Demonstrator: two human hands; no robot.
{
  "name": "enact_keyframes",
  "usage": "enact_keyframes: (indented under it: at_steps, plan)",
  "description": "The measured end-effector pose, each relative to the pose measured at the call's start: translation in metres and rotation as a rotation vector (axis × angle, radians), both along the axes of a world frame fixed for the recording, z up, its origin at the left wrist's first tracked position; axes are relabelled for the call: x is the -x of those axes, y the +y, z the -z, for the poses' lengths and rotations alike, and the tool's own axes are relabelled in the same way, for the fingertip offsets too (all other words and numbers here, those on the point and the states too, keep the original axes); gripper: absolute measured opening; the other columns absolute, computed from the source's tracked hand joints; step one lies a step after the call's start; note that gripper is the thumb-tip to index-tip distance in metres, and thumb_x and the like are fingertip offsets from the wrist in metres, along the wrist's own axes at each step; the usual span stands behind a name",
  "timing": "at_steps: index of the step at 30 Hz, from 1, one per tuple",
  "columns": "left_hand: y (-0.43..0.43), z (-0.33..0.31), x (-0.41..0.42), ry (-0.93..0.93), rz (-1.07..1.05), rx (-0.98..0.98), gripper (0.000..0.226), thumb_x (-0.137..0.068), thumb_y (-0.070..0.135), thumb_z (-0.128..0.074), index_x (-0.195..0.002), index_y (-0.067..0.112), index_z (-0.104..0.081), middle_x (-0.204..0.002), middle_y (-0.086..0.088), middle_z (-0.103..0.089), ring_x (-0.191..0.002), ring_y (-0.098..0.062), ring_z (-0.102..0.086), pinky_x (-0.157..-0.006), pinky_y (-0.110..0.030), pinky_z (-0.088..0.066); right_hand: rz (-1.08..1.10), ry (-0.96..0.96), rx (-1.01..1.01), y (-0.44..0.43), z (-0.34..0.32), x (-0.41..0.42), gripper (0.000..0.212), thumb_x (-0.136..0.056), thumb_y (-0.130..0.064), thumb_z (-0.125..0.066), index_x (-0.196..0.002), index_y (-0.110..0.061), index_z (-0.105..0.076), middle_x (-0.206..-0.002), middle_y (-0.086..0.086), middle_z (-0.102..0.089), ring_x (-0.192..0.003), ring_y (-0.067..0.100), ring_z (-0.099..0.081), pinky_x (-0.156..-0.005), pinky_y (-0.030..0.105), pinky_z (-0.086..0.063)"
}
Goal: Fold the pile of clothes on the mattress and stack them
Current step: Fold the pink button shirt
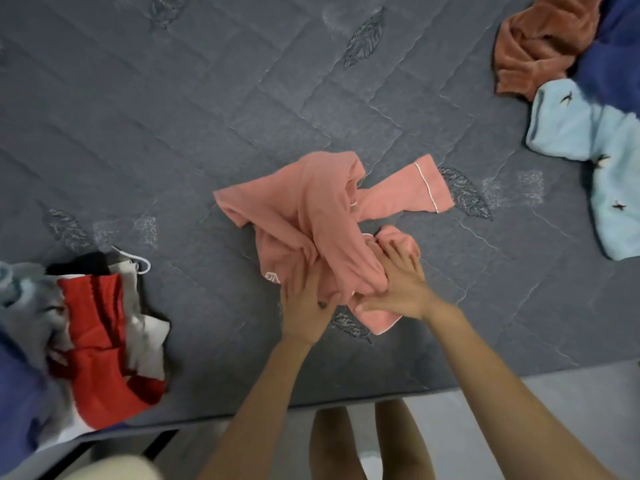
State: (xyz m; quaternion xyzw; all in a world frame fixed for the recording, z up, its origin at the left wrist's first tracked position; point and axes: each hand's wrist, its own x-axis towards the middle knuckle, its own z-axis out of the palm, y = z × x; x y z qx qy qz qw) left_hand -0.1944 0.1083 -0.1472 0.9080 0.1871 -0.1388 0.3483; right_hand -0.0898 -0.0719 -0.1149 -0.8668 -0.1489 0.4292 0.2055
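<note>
Grey quilted mattress [173, 133] carried a crumpled pink garment [311, 202] near its front edge. Right hand [401, 285] pinched a bunched fold between fingers and thumb. Left hand [304, 306] touched the cloth, fingertips buried; its grip could not be told.

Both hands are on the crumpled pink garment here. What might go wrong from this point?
1. The pink garment is twisted and bunched where the left hand and right hand meet it. Folding before spreading it flat would likely trap creases.
2. The red pile sits at the near edge of the mattress. It may slide off if the surface is jostled.
</note>
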Motion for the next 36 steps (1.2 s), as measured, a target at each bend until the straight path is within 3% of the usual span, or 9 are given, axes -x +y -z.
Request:
enact_keyframes:
  at_steps: [3, 5, 8, 13, 18, 23, 29, 32, 36]
  plan:
    - [-0.013, 0.024, 0.009, 0.249, 0.098, -0.033, 0.082, -0.09, 0.052, -0.052, -0.153, 0.029, -0.004, -0.162, -0.005, -0.004, -0.149, -0.028, -0.002, -0.118, -0.05, -0.01, -0.019, -0.078, 0.017, 0.0, 0.005, 0.002, 0.102, -0.054, -0.072, -0.033, -0.141, -0.022, -0.046, -0.154, 0.003, -0.034, -0.145, 0.029, -0.023, -0.115, 0.042, -0.02]
    - [-0.012, 0.023, 0.005, 0.27, 0.084, -0.047, 0.079, -0.092, 0.046, -0.055, -0.153, 0.029, -0.007, -0.162, -0.005, -0.003, -0.149, -0.029, -0.002, -0.119, -0.048, -0.009, 0.107, -0.088, -0.071, -0.001, 0.003, -0.001, 0.069, -0.072, -0.053, -0.036, -0.117, -0.009, -0.065, -0.125, 0.014, -0.061, -0.119, 0.035, -0.052, -0.091, 0.036, -0.041]
    - [-0.009, 0.001, -0.007, 0.262, 0.007, 0.037, 0.07, -0.093, 0.04, -0.056, -0.152, 0.031, -0.019, -0.16, -0.005, -0.012, -0.146, -0.029, -0.009, -0.117, -0.05, -0.015, 0.12, 0.029, -0.051, -0.001, -0.014, -0.01, 0.031, -0.094, -0.022, -0.047, -0.118, -0.015, -0.064, -0.117, 0.011, -0.065, -0.109, 0.032, -0.058, -0.084, 0.033, -0.045]
    - [-0.014, -0.066, -0.015, 0.14, -0.23, 0.303, 0.053, -0.099, 0.051, -0.038, -0.148, 0.03, -0.033, -0.158, 0.0, -0.021, -0.147, -0.016, -0.01, -0.117, -0.047, -0.02, 0.302, 0.332, -0.187, 0.014, -0.071, -0.024, 0.013, -0.1, -0.025, -0.051, -0.109, -0.018, -0.058, -0.088, -0.006, -0.058, -0.086, 0.017, -0.056, -0.059, 0.017, -0.047]
    - [-0.015, -0.153, -0.012, -0.021, -0.229, 0.518, 0.064, -0.092, 0.058, -0.047, -0.147, 0.031, -0.028, -0.155, 0.005, -0.025, -0.145, -0.008, -0.015, -0.116, -0.028, -0.017, 0.534, 0.382, -0.36, 0.029, -0.145, -0.029, 0.011, -0.096, -0.022, -0.058, -0.091, -0.015, -0.064, -0.087, 0.004, -0.064, -0.076, 0.013, -0.056, -0.06, 0.015, -0.047]
    - [-0.002, -0.228, -0.005, -0.115, -0.232, 0.854, 0.07, -0.082, 0.047, -0.066, -0.142, 0.033, -0.032, -0.146, 0.012, -0.037, -0.133, -0.001, -0.038, -0.103, -0.018, -0.041, 0.752, 0.57, -0.587, 0.047, -0.211, -0.025, 0.01, -0.097, -0.016, -0.055, -0.094, -0.014, -0.065, -0.082, 0.0, -0.07, -0.074, 0.012, -0.066, -0.069, 0.025, -0.055]
    - [0.01, -0.277, -0.01, -0.282, -0.355, 0.649, 0.023, -0.096, 0.015, -0.054, -0.118, 0.016, -0.059, -0.114, 0.005, -0.064, -0.105, -0.002, -0.059, -0.091, -0.021, -0.046, 0.782, 0.654, -0.705, 0.061, -0.262, -0.016, 0.012, -0.097, -0.018, -0.055, -0.098, -0.01, -0.065, -0.077, 0.005, -0.072, -0.064, 0.014, -0.069, -0.062, 0.028, -0.06]
    - [0.019, -0.288, -0.011, -0.256, -0.399, 0.605, 0.02, -0.097, 0.014, -0.049, -0.107, 0.011, -0.067, -0.106, -0.008, -0.068, -0.101, -0.019, -0.06, -0.094, -0.038, -0.048, 0.849, 0.662, -0.658, 0.058, -0.274, -0.01, 0.012, -0.093, -0.024, -0.061, -0.092, -0.012, -0.064, -0.067, 0.001, -0.071, -0.058, 0.009, -0.068, -0.063, 0.025, -0.06]
    - [0.025, -0.307, -0.007, -0.244, -0.361, 0.623, 0.021, -0.093, 0.021, -0.05, -0.097, 0.019, -0.07, -0.096, 0.007, -0.07, -0.09, -0.007, -0.06, -0.087, -0.025, -0.047, 0.802, 0.587, -0.527, 0.046, -0.281, -0.008, 0.017, -0.089, -0.027, -0.067, -0.083, -0.011, -0.064, -0.064, 0.0, -0.07, -0.054, 0.006, -0.067, -0.06, 0.021, -0.058]
